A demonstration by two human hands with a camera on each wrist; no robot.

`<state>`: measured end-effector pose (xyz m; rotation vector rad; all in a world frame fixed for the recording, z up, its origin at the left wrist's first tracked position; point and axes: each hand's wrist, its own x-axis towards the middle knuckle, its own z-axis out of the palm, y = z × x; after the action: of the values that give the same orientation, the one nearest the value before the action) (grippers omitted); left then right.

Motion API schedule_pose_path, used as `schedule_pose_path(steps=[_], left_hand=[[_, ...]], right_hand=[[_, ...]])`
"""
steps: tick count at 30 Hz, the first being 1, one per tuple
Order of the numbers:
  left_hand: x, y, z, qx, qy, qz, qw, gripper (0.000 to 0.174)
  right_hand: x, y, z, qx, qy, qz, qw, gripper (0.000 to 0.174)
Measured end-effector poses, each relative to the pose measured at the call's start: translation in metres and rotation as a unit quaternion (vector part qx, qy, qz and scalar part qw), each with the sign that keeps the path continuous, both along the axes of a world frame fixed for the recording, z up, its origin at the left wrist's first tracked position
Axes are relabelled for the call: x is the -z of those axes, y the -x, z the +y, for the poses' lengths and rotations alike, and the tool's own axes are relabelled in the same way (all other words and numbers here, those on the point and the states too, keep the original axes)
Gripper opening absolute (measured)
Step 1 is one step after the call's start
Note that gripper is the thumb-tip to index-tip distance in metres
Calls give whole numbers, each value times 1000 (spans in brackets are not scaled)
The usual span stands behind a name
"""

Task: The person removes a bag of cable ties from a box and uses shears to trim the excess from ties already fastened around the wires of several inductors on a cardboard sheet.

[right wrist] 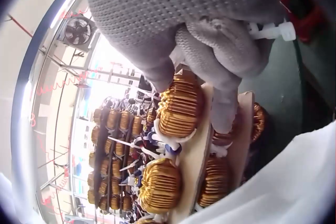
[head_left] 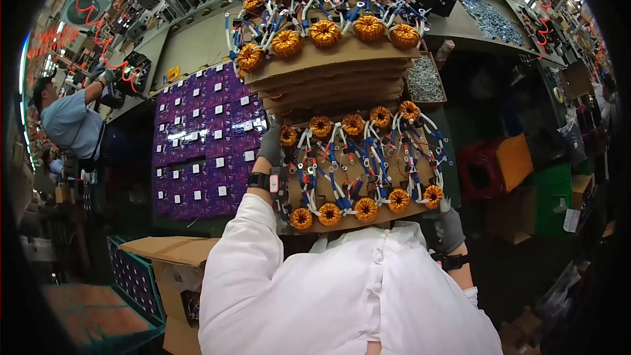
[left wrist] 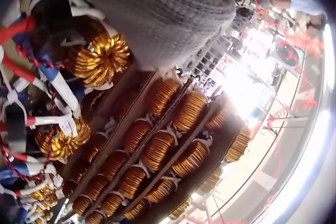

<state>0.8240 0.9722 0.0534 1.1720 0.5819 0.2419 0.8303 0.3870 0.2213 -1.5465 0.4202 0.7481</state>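
Observation:
A cardboard sheet (head_left: pixel 351 171) carries two rows of copper-wound ring coils (head_left: pixel 366 209) with blue, white and red leads between them. My gloved left hand (head_left: pixel 270 144) is at its left edge, beside a coil; the fingertips are hidden there, and I cannot tell how they close. At the near right corner my gloved right hand (head_left: pixel 451 227) grips the sheet. In the right wrist view, one finger reaches below the sheet edge (right wrist: pixel 195 176) while others lie above it near a coil (right wrist: pixel 181 106). Another sheet with coils (right wrist: pixel 215 182) lies underneath. A white plastic piece (right wrist: pixel 275 31) sticks out beside the fingers.
Behind stands a stack of cardboard sheets (head_left: pixel 328 79) with more coils on top. Rows of purple panels (head_left: pixel 204 131) lie at the left. A box of small metal parts (head_left: pixel 426 79) is at the right. Cardboard boxes (head_left: pixel 174 250) flank the floor; another person (head_left: pixel 75 118) works far left.

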Motion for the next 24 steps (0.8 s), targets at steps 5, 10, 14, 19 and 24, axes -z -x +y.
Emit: schedule_pose_path(steps=[5,10,14,19,24], left_hand=[[-126,4,-55,22,-165,65,984,36],[-133,3,-63,-31,123,87,988,40],[-162,6,-76,-1,50,75,996,35],[-215,5,-98,-20,83,56,995,29],[-267,-3,-98,-12,36,13,999,33]], right_hand=[[-13,-9,16,12,-33,-17,999,39],[-9,-16,16,29,-65,-7,997,31],[-8,-20,20,11,-108,50,993,26],[-30,-18,27,-3,-77,-42,996,27],[-93,-26,25,16,-142,-121,982,29]])
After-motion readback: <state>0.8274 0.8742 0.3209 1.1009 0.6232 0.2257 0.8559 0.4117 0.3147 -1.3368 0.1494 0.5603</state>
